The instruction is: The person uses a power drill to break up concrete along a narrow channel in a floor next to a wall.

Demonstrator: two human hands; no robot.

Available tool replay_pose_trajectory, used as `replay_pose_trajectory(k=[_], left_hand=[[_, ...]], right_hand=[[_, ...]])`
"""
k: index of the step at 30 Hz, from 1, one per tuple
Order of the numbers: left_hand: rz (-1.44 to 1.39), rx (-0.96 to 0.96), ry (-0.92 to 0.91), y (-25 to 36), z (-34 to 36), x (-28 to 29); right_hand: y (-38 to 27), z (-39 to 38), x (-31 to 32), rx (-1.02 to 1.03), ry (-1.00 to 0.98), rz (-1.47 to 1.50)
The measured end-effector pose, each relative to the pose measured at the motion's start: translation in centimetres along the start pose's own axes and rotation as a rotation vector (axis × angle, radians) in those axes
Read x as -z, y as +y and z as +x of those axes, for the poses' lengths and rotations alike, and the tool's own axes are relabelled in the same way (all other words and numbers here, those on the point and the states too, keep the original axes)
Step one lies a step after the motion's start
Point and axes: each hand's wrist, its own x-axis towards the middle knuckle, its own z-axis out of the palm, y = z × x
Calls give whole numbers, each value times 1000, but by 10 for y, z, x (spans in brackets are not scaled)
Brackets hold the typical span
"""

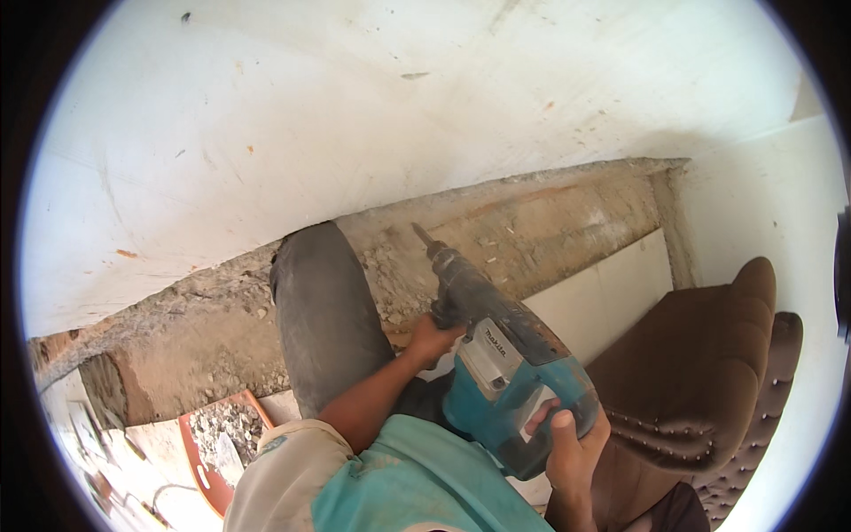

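A teal and black demolition hammer [523,355] lies slantwise in front of my body. Its pointed chisel bit [423,234] is aimed up and left, over the broken strip of floor [505,235] along the wall's foot; whether the tip touches is hard to tell. My left hand [433,340] is closed round the black side handle near the tool's front. At the back end, my right hand [572,443] wraps the rear handle, thumb showing on top. My bent leg in grey trousers [328,310] rests across the strip, left of the tool.
A white, scuffed wall [355,106] rises beyond the strip. Rubble fills an orange container [263,410] at the lower left. Brown upholstered furniture [683,363] stands at right, beside pale floor tiles [612,281]. Loose debris [403,301] lies by my leg.
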Motion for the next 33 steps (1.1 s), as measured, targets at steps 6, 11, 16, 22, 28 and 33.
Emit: replay_pose_trajectory(k=[6, 11, 16, 22, 28, 33], left_hand=[[0, 13, 95, -36, 30, -9], [55, 21, 192, -50, 41, 1], [44, 58, 184, -36, 51, 5], [101, 143, 113, -46, 57, 5], [69, 77, -71, -15, 13, -17], [96, -71, -173, 24, -30, -29]], right_hand=[[-2, 35, -10, -68, 8, -66], [13, 49, -16, -76, -32, -48], [29, 53, -21, -60, 0, -55], [30, 50, -17, -61, 34, -56], [7, 11, 18, 63, 58, -32], [11, -35, 49, 206, 75, -62]])
